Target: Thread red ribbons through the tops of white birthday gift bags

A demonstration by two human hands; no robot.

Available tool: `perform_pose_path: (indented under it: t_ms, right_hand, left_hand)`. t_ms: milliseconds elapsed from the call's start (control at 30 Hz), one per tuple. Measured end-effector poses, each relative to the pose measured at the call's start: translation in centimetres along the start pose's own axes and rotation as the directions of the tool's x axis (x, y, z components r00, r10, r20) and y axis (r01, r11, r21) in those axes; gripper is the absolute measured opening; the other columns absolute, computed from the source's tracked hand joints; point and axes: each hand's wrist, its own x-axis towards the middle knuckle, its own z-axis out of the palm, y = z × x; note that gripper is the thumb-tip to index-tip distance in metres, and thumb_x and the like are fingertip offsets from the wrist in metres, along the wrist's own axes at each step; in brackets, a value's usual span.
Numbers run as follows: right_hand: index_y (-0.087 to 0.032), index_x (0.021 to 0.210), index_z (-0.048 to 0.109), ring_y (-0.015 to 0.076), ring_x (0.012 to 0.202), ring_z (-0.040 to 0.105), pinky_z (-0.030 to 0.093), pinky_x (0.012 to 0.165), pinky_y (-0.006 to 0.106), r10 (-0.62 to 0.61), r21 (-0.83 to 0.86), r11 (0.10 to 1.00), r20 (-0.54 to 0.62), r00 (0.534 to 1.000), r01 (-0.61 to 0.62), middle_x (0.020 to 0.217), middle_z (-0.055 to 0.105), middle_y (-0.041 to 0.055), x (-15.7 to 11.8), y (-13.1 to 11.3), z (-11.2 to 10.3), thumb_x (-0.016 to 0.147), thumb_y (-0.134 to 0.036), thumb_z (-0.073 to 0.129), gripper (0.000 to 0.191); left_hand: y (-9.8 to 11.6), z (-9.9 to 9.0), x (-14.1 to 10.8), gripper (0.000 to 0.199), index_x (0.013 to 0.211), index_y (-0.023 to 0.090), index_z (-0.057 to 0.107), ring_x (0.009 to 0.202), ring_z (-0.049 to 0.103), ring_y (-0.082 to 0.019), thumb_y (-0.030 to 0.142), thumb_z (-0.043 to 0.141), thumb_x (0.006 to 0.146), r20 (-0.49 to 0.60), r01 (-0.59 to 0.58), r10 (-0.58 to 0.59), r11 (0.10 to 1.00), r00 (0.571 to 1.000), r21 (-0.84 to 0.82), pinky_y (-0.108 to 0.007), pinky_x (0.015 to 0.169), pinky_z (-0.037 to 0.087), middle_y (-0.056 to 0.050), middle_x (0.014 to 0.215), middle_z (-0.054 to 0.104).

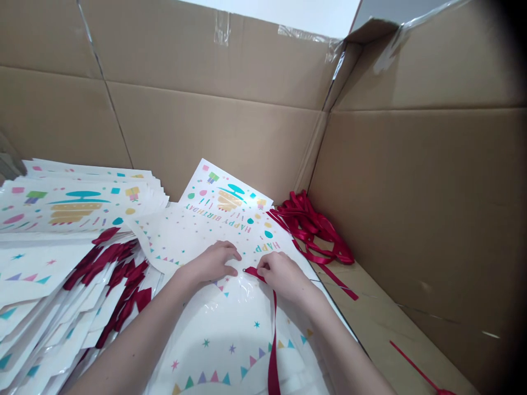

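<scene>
A white printed sheet with colored bunting and stars lies in front of me, under both hands. My right hand pinches a dark red ribbon close to its end. The ribbon's tip rests at a small dark hole or eyelet in the sheet, and its long tail hangs down toward me. Just left of that tip, my left hand lies on the sheet with thumb and fingers apart, holding nothing. Beyond the hands lies another printed sheet with a cake picture and "HAPPY BIRTHDAY" seen upside down.
Stacked printed sheets fill the left side, with several red ribbon bows among them. A heap of red ribbons lies at the back right. Cardboard walls stand behind and on the right. A thin red strip lies at lower right.
</scene>
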Motion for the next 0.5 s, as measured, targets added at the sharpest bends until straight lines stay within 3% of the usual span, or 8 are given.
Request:
perform_pose_path:
  t_ms: [167,500]
  right_hand:
    - [-0.017,0.069,0.068,0.0179,0.074,0.060,0.035,0.064,0.026,0.034,0.036,0.999,0.000,0.999,-0.034,0.074,0.069,0.0062,0.7,0.6,0.9,0.084,-0.014,0.060,0.018]
    - [-0.018,0.063,0.064,0.0173,0.066,0.056,0.034,0.061,0.026,-0.015,0.142,0.990,-0.077,0.997,0.026,0.067,0.064,0.0051,0.9,1.3,2.5,0.083,-0.017,0.062,0.020]
  left_hand:
    - [0.1,-0.2,0.0,0.027,0.108,0.028,0.073,0.127,0.048,-0.030,0.032,0.067,0.082,0.035,0.004,-0.003,1.000,0.999,-0.026,-0.040,0.105,0.043,-0.007,0.122,0.062]
    - [-0.3,1.0,0.8,0.012,0.089,0.024,0.075,0.111,0.054,-0.028,0.027,0.065,0.081,-0.068,0.003,-0.010,0.995,0.998,-0.104,-0.040,0.100,0.042,-0.006,0.106,0.066]
